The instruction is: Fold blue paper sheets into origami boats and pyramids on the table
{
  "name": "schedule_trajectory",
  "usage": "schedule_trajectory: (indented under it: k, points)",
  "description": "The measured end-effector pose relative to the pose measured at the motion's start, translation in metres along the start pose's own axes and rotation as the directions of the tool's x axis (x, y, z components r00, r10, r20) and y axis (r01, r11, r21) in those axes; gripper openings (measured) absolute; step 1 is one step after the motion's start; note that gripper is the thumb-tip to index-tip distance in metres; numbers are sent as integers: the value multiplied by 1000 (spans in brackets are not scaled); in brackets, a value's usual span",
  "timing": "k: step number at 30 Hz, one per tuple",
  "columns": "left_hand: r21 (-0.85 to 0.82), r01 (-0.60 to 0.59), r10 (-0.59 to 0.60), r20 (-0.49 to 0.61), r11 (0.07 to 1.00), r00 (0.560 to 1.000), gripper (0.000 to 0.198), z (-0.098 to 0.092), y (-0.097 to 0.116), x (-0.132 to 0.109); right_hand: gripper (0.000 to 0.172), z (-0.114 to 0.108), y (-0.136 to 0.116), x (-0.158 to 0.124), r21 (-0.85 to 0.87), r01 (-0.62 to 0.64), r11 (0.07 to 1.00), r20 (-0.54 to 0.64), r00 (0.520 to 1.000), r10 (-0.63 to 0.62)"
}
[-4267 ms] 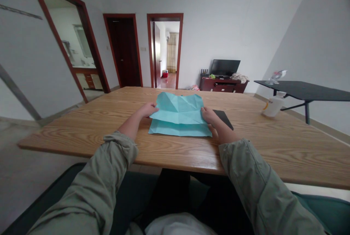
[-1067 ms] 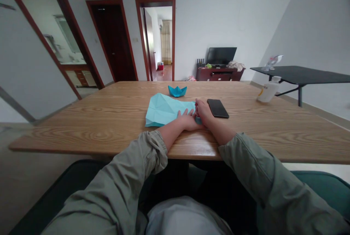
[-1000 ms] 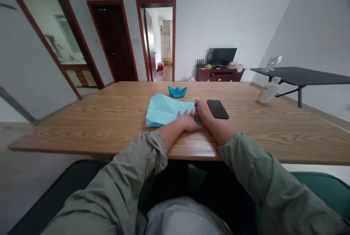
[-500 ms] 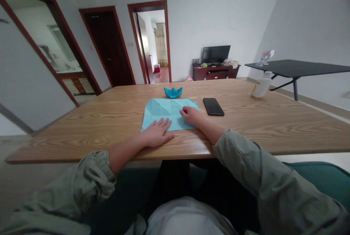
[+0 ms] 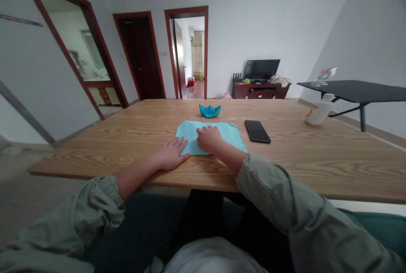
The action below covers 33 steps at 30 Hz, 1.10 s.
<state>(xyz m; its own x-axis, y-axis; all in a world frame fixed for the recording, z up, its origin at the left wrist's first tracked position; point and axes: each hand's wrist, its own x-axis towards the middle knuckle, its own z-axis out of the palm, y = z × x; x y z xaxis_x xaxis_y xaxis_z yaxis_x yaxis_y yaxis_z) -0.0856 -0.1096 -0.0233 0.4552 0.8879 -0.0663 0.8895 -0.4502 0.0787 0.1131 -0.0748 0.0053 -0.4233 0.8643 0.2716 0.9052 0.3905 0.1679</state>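
A light blue sheet of paper [image 5: 229, 134] lies folded flat on the wooden table [image 5: 127, 137] in front of me. My left hand [image 5: 170, 156] rests flat with fingers spread, its fingertips on the sheet's near left corner. My right hand [image 5: 207, 138] presses down on the middle of the sheet with fingers curled, holding nothing. A small darker blue paper boat [image 5: 209, 110] stands just beyond the sheet.
A black phone [image 5: 257, 131] lies right of the sheet. A white bottle [image 5: 318, 112] stands at the table's far right. A dark side table [image 5: 355, 90] is beyond it, a TV cabinet [image 5: 260, 91] and doorways at the back.
The paper was unfolded earlier and now lies folded flat. My left hand drew back to the sheet's left corner and my right hand slid left across the sheet.
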Motion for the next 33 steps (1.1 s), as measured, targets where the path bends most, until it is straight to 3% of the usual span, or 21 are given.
schedule_trajectory:
  k: [3,6,8,10,14,22,27,31,33]
  points:
    - [12,-47,48,-48,999,998,77,0,-1,0,31,-3,-37,30,89,81,993,-78,994,-74]
    - [26,-82,84,-93,996,992,73,1,-2,0,34,12,-56,49,185,224,957,-87,974,-211]
    - [17,-57,58,-90,998,994,77,2,-2,1,42,29,-55,52,268,174,948,-31,985,-172]
    - [-1,-23,23,-70,1000,997,81,4,-2,1,50,45,-43,51,309,68,948,73,993,-95]
    - [-24,4,-4,-16,1000,1000,82,2,-1,2,66,62,-7,40,300,-64,952,138,990,23]
    - [17,17,-17,40,1000,999,82,-4,4,-1,74,67,72,15,222,-329,918,240,931,276]
    - [67,44,-47,45,997,998,81,-15,8,-4,79,67,91,3,193,-468,863,237,875,422]
    - [42,67,-74,189,997,979,77,-49,-6,31,78,66,89,2,191,-494,848,232,862,450]
    - [29,112,-114,83,993,990,68,-64,-20,61,76,65,88,1,193,-499,845,213,862,460]
